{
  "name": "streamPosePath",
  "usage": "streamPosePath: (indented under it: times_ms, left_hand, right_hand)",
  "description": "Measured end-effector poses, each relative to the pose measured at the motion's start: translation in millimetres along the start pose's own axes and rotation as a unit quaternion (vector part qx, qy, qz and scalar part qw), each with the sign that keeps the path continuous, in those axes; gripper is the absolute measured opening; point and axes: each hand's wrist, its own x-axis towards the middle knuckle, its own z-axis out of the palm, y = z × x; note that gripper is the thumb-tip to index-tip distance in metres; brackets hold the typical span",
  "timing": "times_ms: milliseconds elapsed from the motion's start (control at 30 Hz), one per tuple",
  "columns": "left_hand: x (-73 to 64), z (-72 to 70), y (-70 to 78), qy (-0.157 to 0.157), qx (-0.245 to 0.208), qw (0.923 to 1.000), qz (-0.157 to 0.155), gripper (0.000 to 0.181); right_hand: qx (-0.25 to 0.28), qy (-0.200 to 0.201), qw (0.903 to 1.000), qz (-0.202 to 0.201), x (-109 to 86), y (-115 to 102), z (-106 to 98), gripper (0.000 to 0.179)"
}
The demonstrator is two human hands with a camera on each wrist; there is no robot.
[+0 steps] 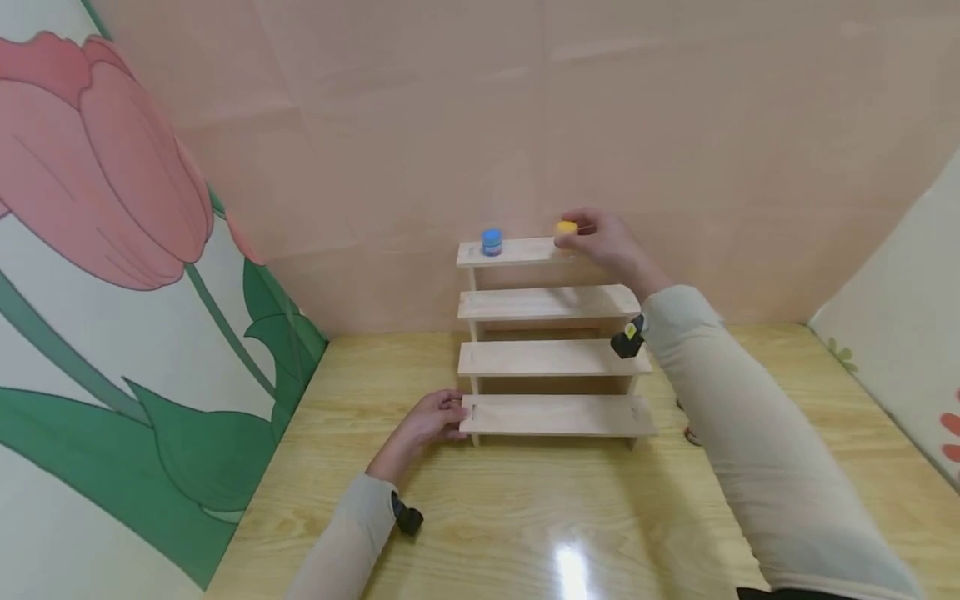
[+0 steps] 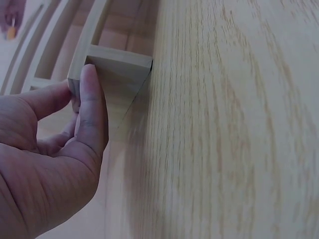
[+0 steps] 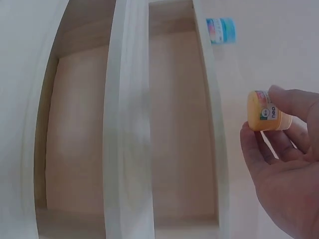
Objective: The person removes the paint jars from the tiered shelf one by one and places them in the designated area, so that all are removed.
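A small wooden rack with stepped boards stands on the table. At the top board's right part, my right hand pinches a small jar with a yellow cap between thumb and fingers. In the right wrist view this orange-yellow jar shows a printed label and is tipped sideways in the grip. A similar blue jar stands upright on the top board's left part. My left hand holds the left end of the lowest board, thumb on top and fingers under it.
The wood-grain table spreads around the rack. A pinkish sheet covers the wall behind it. At the left is a wall with a painted tulip. Small dark red items lie right of the rack, partly hidden by the right sleeve.
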Motion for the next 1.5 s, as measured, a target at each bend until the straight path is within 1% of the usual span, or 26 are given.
streamPosePath:
  times_ms: [67, 200, 333, 467, 633, 700, 867, 1067, 1200, 1333, 1500]
  left_hand:
    - [0.0, -1.4, -0.8, 0.001, 0.002, 1.0, 0.003, 0.05]
    - [0.5, -3.7, -1.1, 0.004, -0.001, 1.0, 0.008, 0.048]
    - [2.3, -5.2, -0.8, 0.004, -0.002, 1.0, 0.009, 0.046]
    - [4.3, -5.5, -1.1, 0.002, 0.001, 1.0, 0.005, 0.047]
    - [4.7, -5.3, -2.1, 0.001, 0.004, 1.0, 0.002, 0.048]
    - [4.3, -5.6, -2.3, 0.0, 0.004, 1.0, 0.002, 0.049]
    - [2.7, -9.6, -2.9, 0.005, 0.004, 1.0, 0.0, 0.05]
    - [2.7, -12.9, -3.1, 0.006, -0.001, 1.0, 0.0, 0.047]
    - [2.1, -12.2, -2.4, 0.004, -0.001, 1.0, 0.0, 0.046]
    - [1.8, -12.3, -2.6, -0.002, 0.0, 1.0, 0.003, 0.047]
    - [1.0, -12.5, -2.3, -0.005, -0.005, 1.0, 0.005, 0.047]
  right_hand:
    - [0.016, 0.003, 0.9999, -0.005, -3.9, 5, -7, 0.056]
    - [0.024, 0.006, 0.9997, -0.004, -13.9, 16, -20, 0.059]
    - [0.011, 0.003, 0.9999, 0.006, -26.5, 29, -34, 0.061]
    - [-0.014, 0.001, 0.9997, 0.02, -40.0, 45, -47, 0.064]
    - [-0.017, 0.006, 0.9997, 0.018, -57.4, 65, -58, 0.065]
    - [-0.016, 0.003, 0.9998, 0.013, -64.9, 72, -61, 0.065]
    - [-0.038, -0.005, 0.9991, 0.016, -85.5, 84, -65, 0.07]
    - [-0.039, -0.017, 0.9985, 0.035, -107.1, 101, -69, 0.074]
    - [-0.045, -0.018, 0.9979, 0.042, -126.9, 115, -70, 0.074]
    - [-0.063, -0.019, 0.9971, 0.038, -147.7, 129, -70, 0.073]
    - [-0.086, -0.019, 0.9954, 0.037, -166.0, 143, -72, 0.069]
